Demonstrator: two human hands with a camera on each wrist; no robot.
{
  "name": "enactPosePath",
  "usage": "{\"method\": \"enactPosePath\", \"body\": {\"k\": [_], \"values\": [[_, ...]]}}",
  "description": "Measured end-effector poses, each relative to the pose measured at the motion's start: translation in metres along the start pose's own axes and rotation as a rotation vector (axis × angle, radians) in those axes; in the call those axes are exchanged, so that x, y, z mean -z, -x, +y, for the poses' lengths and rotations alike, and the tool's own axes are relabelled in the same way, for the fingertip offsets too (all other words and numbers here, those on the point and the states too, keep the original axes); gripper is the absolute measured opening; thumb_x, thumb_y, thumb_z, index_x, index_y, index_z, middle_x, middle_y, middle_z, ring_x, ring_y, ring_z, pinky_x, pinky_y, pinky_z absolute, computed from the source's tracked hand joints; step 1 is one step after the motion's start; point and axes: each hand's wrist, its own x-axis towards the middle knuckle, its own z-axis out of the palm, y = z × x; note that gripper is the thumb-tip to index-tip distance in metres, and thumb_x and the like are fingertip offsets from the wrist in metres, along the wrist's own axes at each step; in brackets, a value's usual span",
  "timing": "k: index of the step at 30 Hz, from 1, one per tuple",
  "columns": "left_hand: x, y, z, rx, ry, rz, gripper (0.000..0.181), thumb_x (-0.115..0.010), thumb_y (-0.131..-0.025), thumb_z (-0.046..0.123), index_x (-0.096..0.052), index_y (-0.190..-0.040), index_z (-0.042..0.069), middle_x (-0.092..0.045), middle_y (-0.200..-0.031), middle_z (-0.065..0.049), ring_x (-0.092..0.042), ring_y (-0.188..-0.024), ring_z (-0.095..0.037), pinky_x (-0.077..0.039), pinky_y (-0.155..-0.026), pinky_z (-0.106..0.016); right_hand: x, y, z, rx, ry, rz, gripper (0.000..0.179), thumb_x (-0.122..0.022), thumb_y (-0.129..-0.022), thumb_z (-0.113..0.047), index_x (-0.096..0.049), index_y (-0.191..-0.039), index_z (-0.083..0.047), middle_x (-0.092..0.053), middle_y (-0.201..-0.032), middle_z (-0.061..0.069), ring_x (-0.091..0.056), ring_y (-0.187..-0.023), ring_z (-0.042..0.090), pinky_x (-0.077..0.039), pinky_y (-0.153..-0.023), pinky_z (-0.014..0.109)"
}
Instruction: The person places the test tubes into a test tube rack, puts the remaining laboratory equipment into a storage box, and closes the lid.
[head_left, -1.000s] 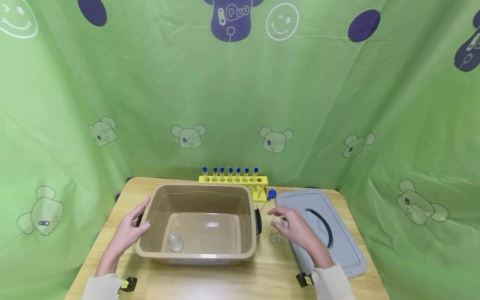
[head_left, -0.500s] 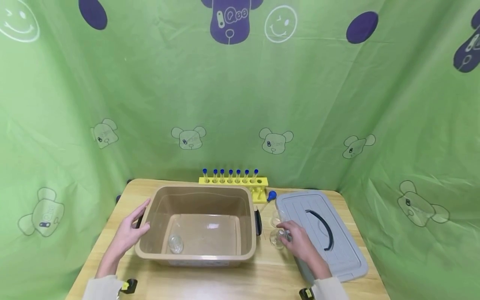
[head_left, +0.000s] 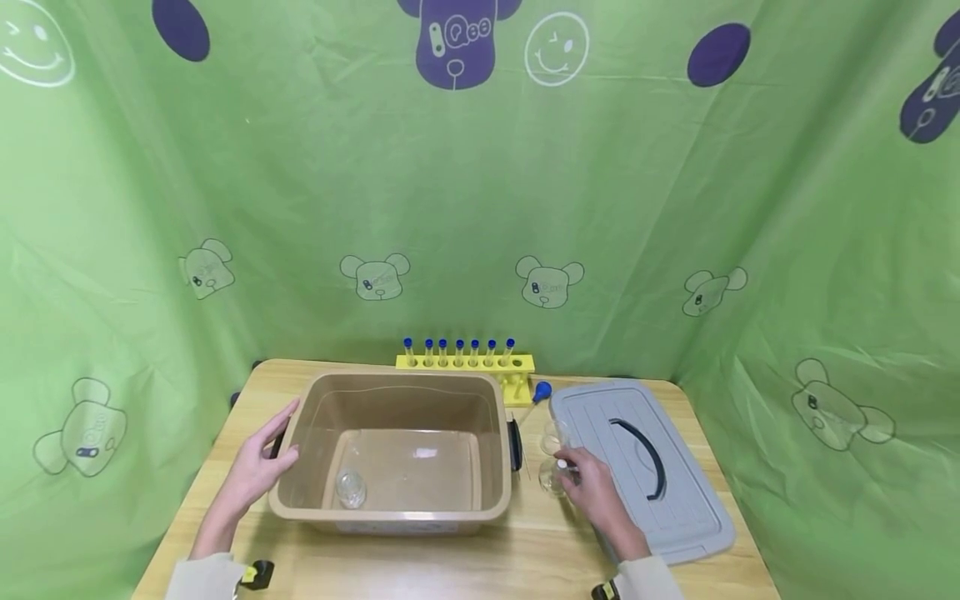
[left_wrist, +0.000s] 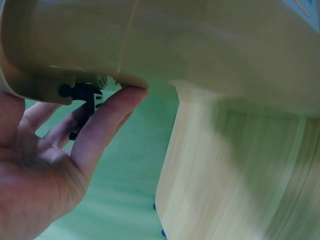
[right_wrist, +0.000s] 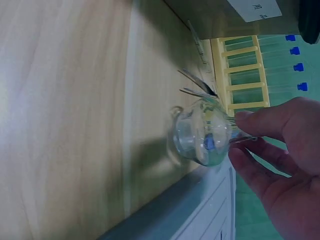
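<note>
Fingers of the right hand (head_left: 592,492) pinch a glass vessel (right_wrist: 201,132) at its partly hidden neck, near the grey lid (head_left: 686,500). The left hand's (head_left: 255,461) spread fingers touch the bin (head_left: 390,514), some tips hidden.

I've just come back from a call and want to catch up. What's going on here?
A person's right hand pinches the top of a small glass vessel beside the brown bin; whether it is off the table is unclear. The left hand rests against the bin's left end, by its black handle. One glass item is inside the bin, toward the front left. A gray lid lies to the right, and blue-capped tubes stand in a yellow rack behind.
</note>
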Motion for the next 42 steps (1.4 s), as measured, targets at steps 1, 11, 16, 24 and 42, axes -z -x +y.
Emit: {"method": "enactPosePath", "body": {"k": [1,11,16,24,42], "values": [[0.0,0.0,0.0,0.002,0.003,0.0,0.073,-0.061,-0.095,-0.005,-0.033,-0.161,0.009,-0.026,-0.162,-0.031,-0.045,-0.132,-0.058,-0.061,-0.088,-0.034,-0.001,0.0,0.0,0.006,0.002,0.011,0.038,-0.084,-0.072,0.012,-0.072,-0.107,0.003,-0.071,-0.1,0.013,-0.071,-0.085,0.027,-0.065,-0.073,0.034],[0.0,0.0,-0.004,0.035,0.051,-0.013,0.073,-0.06,-0.096,-0.003,-0.031,-0.162,0.01,-0.022,-0.162,-0.034,-0.049,-0.126,-0.061,-0.064,-0.084,-0.043,-0.004,0.001,0.001,-0.074,-0.103,0.021,0.033,-0.077,-0.077,0.018,-0.07,-0.108,0.007,-0.071,-0.109,0.022,-0.073,-0.093,0.035,-0.065,-0.079,0.032],[0.0,0.0,-0.005,0.031,0.051,-0.015,0.073,-0.06,-0.096,-0.003,-0.031,-0.161,0.01,-0.022,-0.162,-0.034,-0.048,-0.126,-0.061,-0.064,-0.084,-0.043,-0.004,0.004,0.001,-0.091,-0.143,0.029,0.031,-0.076,-0.079,0.018,-0.071,-0.107,0.008,-0.071,-0.109,0.022,-0.072,-0.095,0.036,-0.065,-0.078,0.029],[0.0,0.0,-0.004,0.041,0.035,-0.016,0.074,-0.06,-0.096,-0.003,-0.03,-0.162,0.011,-0.021,-0.163,-0.032,-0.047,-0.127,-0.061,-0.064,-0.086,-0.041,0.001,0.007,-0.001,-0.034,-0.151,0.093,0.028,-0.077,-0.079,0.017,-0.072,-0.105,0.009,-0.071,-0.106,0.022,-0.072,-0.093,0.037,-0.064,-0.076,0.026],[-0.001,0.0,0.0,0.022,0.032,-0.011,0.073,-0.059,-0.096,-0.006,-0.031,-0.161,0.009,-0.022,-0.164,-0.03,-0.046,-0.129,-0.06,-0.061,-0.086,-0.029,0.049,-0.023,-0.054,0.181,-0.134,0.175,0.029,-0.079,-0.081,0.014,-0.071,-0.108,0.007,-0.07,-0.103,0.016,-0.073,-0.088,0.029,-0.064,-0.079,0.03]]}}
